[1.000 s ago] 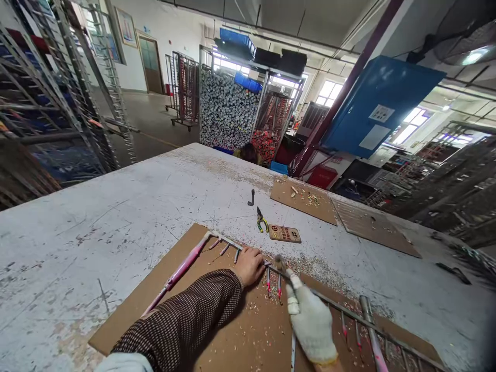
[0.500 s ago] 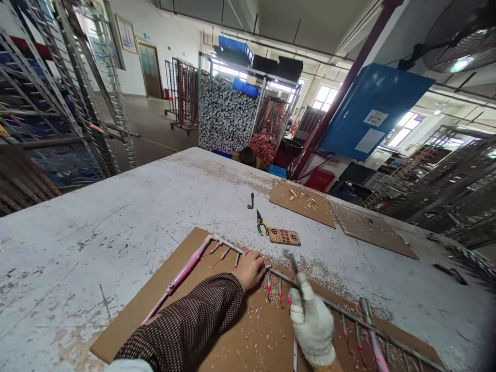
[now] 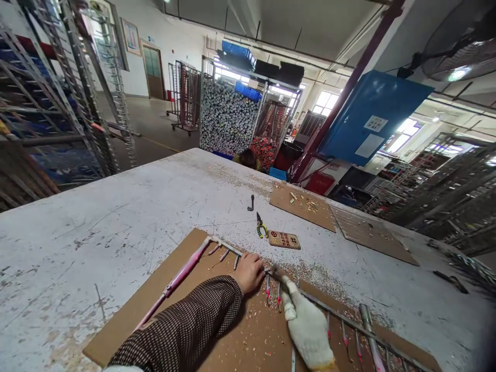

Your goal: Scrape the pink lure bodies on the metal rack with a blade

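A long metal rack bar (image 3: 228, 247) with short hooks, several coated pink, lies across a brown cardboard sheet (image 3: 248, 330). My bare left hand (image 3: 250, 271) is closed around the bar, left of centre. In a white glove, my right hand (image 3: 306, 323) grips a short metal tool whose head (image 3: 276, 270) is at the bar, close beside my left fingers. The tool is blurred and partly hidden by the glove, so its exact kind is unclear. Pink-coated hooks (image 3: 278, 297) hang between the hands. A pink-coated arm (image 3: 189, 266) runs from the bar's left end.
Pliers (image 3: 261, 226), an angled dark tool (image 3: 251, 203) and a printed plaque (image 3: 284, 239) lie beyond the rack. Paint chips litter the white table (image 3: 116, 243). More cardboard (image 3: 302, 206) lies at the far right. A person's head (image 3: 247, 159) shows behind the table.
My right hand has swung left and slightly forward, bringing the raised tool head onto the bar near my left hand. My left hand holds nearly the same place.
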Available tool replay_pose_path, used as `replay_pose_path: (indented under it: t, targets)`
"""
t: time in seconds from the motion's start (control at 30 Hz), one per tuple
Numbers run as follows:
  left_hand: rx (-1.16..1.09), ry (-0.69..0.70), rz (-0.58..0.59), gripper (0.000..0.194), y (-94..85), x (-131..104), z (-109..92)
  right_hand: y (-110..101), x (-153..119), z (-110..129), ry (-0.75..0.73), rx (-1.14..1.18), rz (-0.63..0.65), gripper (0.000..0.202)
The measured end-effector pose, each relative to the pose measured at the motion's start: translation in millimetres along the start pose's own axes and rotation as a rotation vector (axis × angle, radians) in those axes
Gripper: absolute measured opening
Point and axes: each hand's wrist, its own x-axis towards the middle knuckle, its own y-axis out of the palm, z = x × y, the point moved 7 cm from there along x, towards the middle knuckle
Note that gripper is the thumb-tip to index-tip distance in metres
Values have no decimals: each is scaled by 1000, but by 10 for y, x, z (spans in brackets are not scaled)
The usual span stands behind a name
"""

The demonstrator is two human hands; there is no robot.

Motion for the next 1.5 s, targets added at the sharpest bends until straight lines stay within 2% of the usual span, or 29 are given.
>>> replay_pose_path:
  t: [0.07, 0.1, 0.13, 0.17, 0.27, 0.3, 0.4, 0.43, 0.47, 0.57, 0.6, 0.73, 0.8, 0.87, 0.93, 1.07, 1.17, 1.27, 1.33, 1.4, 1.5]
  targets:
    - [1, 9, -10, 12, -2, 0, -1, -176, -15, -42, 69, 49, -195, 51]
    - [1, 8, -14, 12, -3, 0, 1, -218, -23, -46, 78, 53, -249, 53]
    - [0, 2, -17, 12, -4, 0, 7, -210, -20, -30, 59, 37, -243, 53]
    - [-1, -5, -14, 12, -2, 0, 13, -155, -7, -3, 25, 4, -183, 51]
    - [-3, -13, -6, 13, 3, 2, 21, 53, 9, 43, -52, -81, 51, 47]
    - [-4, -8, -5, 12, 3, 2, 18, 49, 7, 24, -31, -87, 44, 47]
    - [-9, 5, -17, 12, -8, 5, 9, -123, -16, -40, 62, -77, -165, 50]
    - [-11, 5, -18, 12, -9, 7, 9, -141, -20, -33, 58, -91, -187, 51]
    - [-12, 0, -19, 12, -9, 9, 13, -116, -14, -8, 27, -111, -153, 51]
    - [-18, -12, -10, 13, 7, 15, 27, 66, 0, 79, -94, -158, 75, 47]
    - [-19, -10, -10, 13, 13, 15, 30, 81, -1, 90, -110, -141, 95, 47]
    - [-19, 3, -25, 14, 15, 14, 30, -80, -11, 14, -10, -54, -139, 51]
    - [-16, -6, -22, 13, 14, 19, 35, -14, -3, 5, -13, -85, -90, 52]
    - [-17, -16, -10, 13, 17, 30, 40, 105, 10, 21, -62, -110, 46, 50]
    - [-19, -14, 6, 13, 21, 45, 41, 101, 10, -9, -63, -74, 85, 49]
    - [-44, 18, 25, 11, -21, 54, 76, -267, -106, -348, 160, 61, -104, 51]
    - [-100, 96, 99, 4, -87, 49, 119, -470, -351, -752, 303, 95, -127, 53]
    - [-167, 190, 169, 24, -188, 60, 143, -555, -759, -1302, 523, 53, -51, 58]
    - [-178, 197, 211, 27, -230, 76, 161, -584, -1110, -1680, 701, 30, -2, 63]
    - [-165, 179, 216, 24, -262, 91, 161, -612, -1460, -1992, 844, 45, -25, 67]
    - [-132, 180, 177, 17, -294, 99, 113, -596, -1899, -2279, 959, 122, -147, 63]
